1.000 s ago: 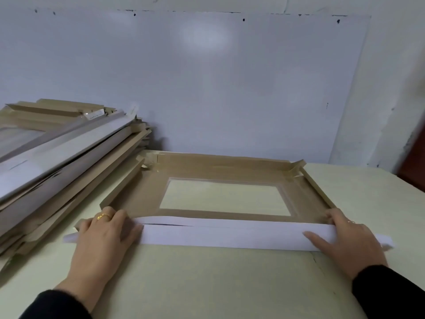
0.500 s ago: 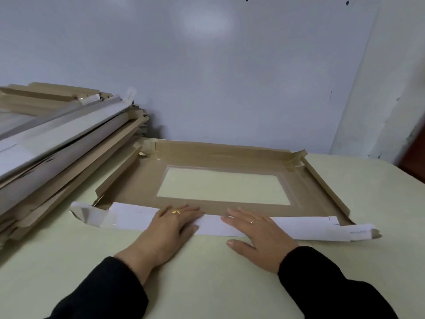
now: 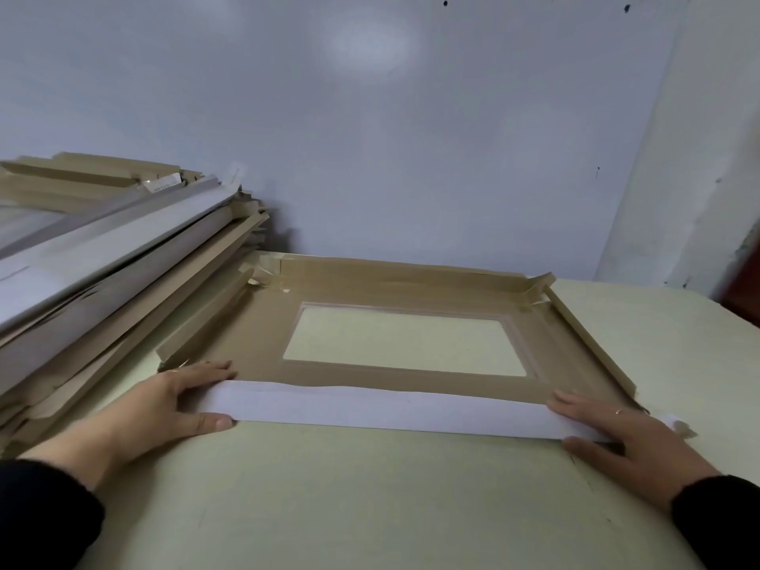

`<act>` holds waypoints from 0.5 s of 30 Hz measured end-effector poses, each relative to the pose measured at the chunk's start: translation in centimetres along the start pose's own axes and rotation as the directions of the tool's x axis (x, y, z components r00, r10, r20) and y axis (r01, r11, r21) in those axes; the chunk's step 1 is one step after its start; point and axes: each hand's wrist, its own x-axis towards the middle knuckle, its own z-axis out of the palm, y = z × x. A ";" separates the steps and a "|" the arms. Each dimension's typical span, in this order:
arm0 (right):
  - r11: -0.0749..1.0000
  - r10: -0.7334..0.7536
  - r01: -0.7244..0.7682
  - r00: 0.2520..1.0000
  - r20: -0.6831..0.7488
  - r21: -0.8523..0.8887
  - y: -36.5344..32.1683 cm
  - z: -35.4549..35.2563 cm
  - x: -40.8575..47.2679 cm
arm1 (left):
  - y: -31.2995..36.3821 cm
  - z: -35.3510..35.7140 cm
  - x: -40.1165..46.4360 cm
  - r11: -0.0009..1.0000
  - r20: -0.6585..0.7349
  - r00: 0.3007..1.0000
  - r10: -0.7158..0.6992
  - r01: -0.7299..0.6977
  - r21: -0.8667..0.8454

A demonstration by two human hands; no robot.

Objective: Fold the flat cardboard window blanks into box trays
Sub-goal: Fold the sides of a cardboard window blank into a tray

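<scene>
Pale green table [image 3: 370, 508] bears the window blank [image 3: 411, 290] at centre. Left hand [image 3: 164, 409] and right hand [image 3: 629, 434] grasp its near flap [image 3: 390, 409] at 9 and 3 o'clock (uneven pressure may skew the crease).

Cardboard blank [image 3: 395, 281] on table [image 3: 370, 508], left hand [image 3: 164, 409], right hand [image 3: 629, 438] gripping white flap [image 3: 390, 409]
</scene>
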 end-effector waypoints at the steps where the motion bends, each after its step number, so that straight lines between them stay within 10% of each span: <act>1: 1.000 0.026 -0.026 1.000 -0.018 -0.001 0.2 -0.2 -0.1 | -0.2 -0.1 -0.1 1.000 -0.021 1.000 -0.014 0.014 -0.014; 5: 0.996 0.091 -0.091 0.991 -0.103 0.004 0.4 -0.3 -0.3 | -1.0 -0.2 -0.9 0.991 -0.113 0.993 -0.030 0.015 -0.131; 15: 0.977 0.191 -0.210 0.942 -0.275 -0.042 -0.3 -1.0 0.0 | -2.7 -0.4 -0.7 0.980 -0.365 0.928 0.081 -0.006 0.201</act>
